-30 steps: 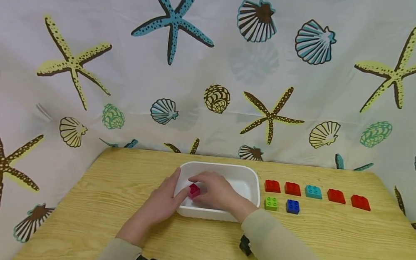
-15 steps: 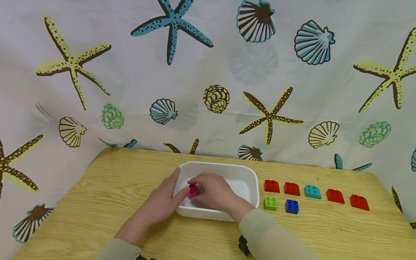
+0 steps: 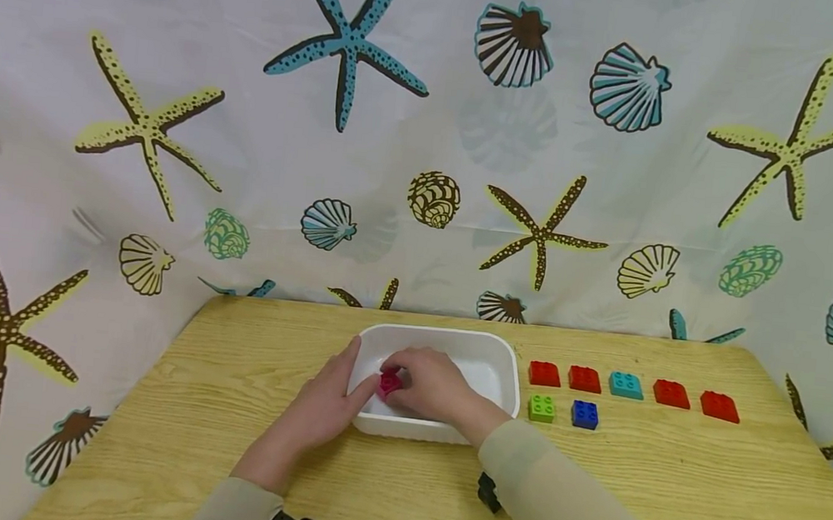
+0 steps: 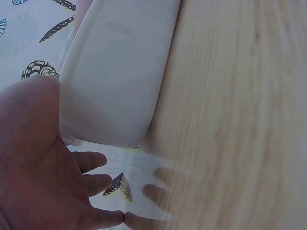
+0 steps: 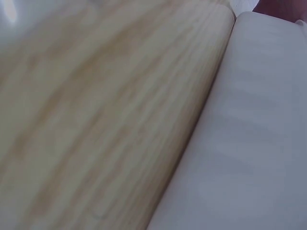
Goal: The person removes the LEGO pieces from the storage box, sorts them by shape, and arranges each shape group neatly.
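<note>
Inside a white plastic bin (image 3: 495, 381) is a pinkish-red toy building brick (image 3: 390, 381), partly covered by fingers. My right hand (image 3: 429, 383) reaches over the bin's near wall and pinches this brick. At the bin's left end is my left hand (image 3: 332, 390), its thumb over the rim beside the brick and its fingers outside. In the left wrist view, the fingers of the left hand (image 4: 53, 163) lie past the bin's end wall (image 4: 112, 86). Only the bin's outer wall (image 5: 240, 134) and wood show in the right wrist view, with a bit of hand at the top corner.
Right of the bin, a back row holds several red bricks (image 3: 585, 378) and a light-blue brick (image 3: 626, 385). Before them sit a lime-green brick (image 3: 541, 408) and a dark-blue brick (image 3: 585, 414). A shell-patterned curtain (image 3: 428, 144) stands behind the wooden table (image 3: 393, 501).
The pinkish-red brick has turned slightly in the right hand's fingers. Both hands stay in nearly the same place at the bin.
</note>
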{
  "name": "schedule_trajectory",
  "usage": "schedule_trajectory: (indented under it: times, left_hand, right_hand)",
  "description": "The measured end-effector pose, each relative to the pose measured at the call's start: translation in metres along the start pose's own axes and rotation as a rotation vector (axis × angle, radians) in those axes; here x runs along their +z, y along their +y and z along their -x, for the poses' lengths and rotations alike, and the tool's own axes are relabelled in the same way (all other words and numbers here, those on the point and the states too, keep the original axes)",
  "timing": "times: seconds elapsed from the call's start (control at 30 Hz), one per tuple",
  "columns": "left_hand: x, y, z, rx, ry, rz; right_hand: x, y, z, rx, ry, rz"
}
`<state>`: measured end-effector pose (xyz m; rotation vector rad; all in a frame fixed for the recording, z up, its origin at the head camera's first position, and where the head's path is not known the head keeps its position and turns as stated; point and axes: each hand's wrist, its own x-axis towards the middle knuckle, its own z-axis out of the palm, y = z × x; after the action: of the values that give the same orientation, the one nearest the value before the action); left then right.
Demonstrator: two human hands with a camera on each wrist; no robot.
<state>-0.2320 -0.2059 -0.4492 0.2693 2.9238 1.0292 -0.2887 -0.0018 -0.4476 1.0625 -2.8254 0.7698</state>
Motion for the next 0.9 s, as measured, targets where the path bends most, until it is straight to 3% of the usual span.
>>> schedule_trajectory:
  times: [0.53, 0.9]
  left_hand:
    - [-0.001, 0.004, 0.004, -0.004, 0.002, 0.016]
    - [-0.002, 0.004, 0.004, -0.001, 0.011, 0.015]
  right_hand:
    - [0.001, 0.002, 0.000, 0.078, 0.002, -0.053]
    - [-0.013, 0.000, 0.005, 0.123, 0.103, -0.177]
